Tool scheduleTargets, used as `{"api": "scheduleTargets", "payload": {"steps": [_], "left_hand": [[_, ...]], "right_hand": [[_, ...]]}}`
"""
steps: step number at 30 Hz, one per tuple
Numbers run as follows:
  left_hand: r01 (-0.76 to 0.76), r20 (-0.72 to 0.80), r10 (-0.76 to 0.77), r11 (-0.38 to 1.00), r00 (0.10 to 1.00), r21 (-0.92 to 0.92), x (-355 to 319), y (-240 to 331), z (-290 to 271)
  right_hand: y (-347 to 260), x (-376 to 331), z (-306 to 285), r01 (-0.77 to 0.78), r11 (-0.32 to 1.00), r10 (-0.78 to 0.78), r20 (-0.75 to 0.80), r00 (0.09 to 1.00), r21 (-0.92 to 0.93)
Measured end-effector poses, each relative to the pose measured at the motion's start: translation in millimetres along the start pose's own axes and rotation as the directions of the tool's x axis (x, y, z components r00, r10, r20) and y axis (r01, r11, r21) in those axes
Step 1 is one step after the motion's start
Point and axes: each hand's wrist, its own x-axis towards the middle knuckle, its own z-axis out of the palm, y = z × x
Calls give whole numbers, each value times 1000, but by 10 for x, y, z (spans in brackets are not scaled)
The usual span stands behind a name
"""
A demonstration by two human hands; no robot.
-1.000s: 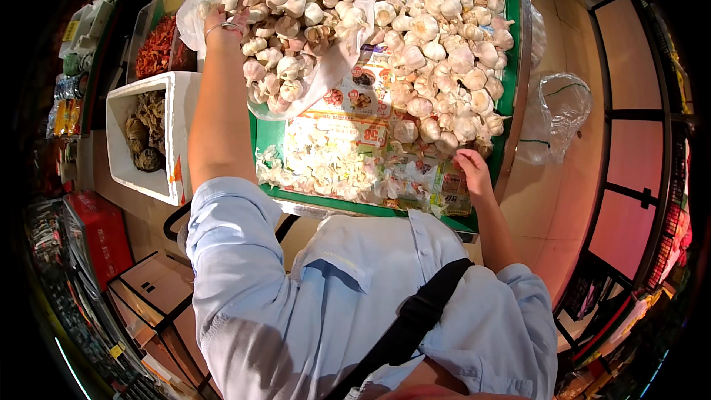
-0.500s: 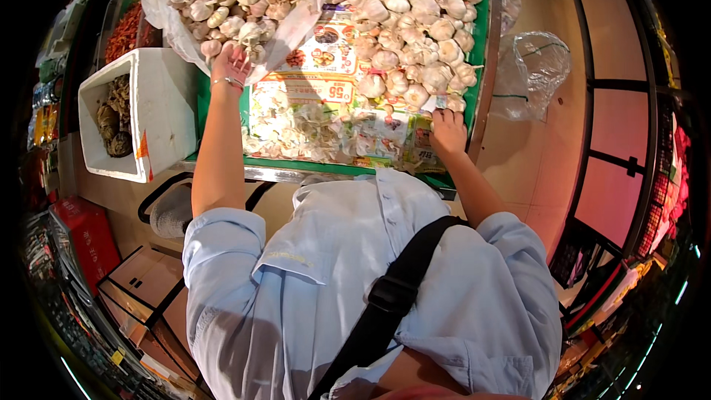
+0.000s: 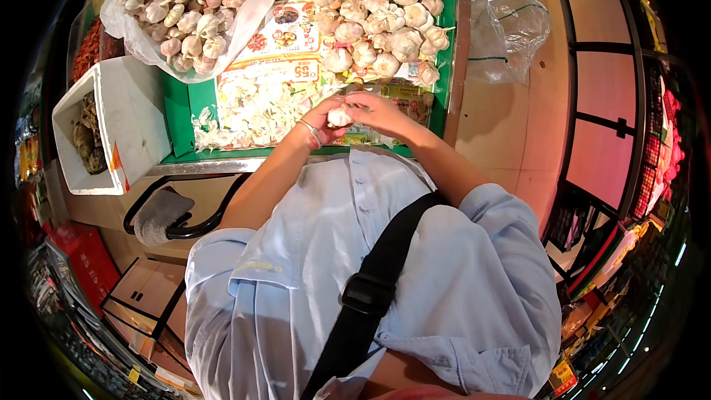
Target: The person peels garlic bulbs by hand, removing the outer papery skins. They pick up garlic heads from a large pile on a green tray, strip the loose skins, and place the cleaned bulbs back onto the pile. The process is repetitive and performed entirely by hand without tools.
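Observation:
A white garlic bulb [image 3: 339, 117] is held in front of my body, over the near edge of the green stall tray [image 3: 178, 115]. Fingers of my left hand [image 3: 320, 121], with a bracelet at the wrist, close round the bulb. From the other side my right hand [image 3: 379, 111] grips it too, its fingers bent against the top. Loose garlic skins [image 3: 255, 107] lie on the printed sheets under and beside my hands. Beyond them spreads a heap of garlic bulbs [image 3: 385, 15]. A clear plastic bag [image 3: 241, 52] full of more bulbs sits at the far left.
Left of the tray stands a white foam box [image 3: 141, 115] with dark, dried-looking contents. A chair [image 3: 167, 215] with a grey cloth is below it. Crumpled clear plastic [image 3: 511, 33] lies right of the tray, and panelled cabinets [image 3: 603, 89] line the right side.
My left hand has come from the bag of garlic to the middle, now with a bulb. My right hand has moved left from the tray's right side to meet it.

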Motion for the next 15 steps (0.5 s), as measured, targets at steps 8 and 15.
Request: {"api": "scheduleTargets", "payload": {"steps": [8,15], "left_hand": [[19,-56,-24,996,998,-88,-180,50,-473],[-5,-87,-3,996,996,-85,-190,19,-501]], "right_hand": [[576,-510,-559,-168,16,217,-161,963,-986],[728,-499,-546,-59,48,274,-44,961,-997]]}}
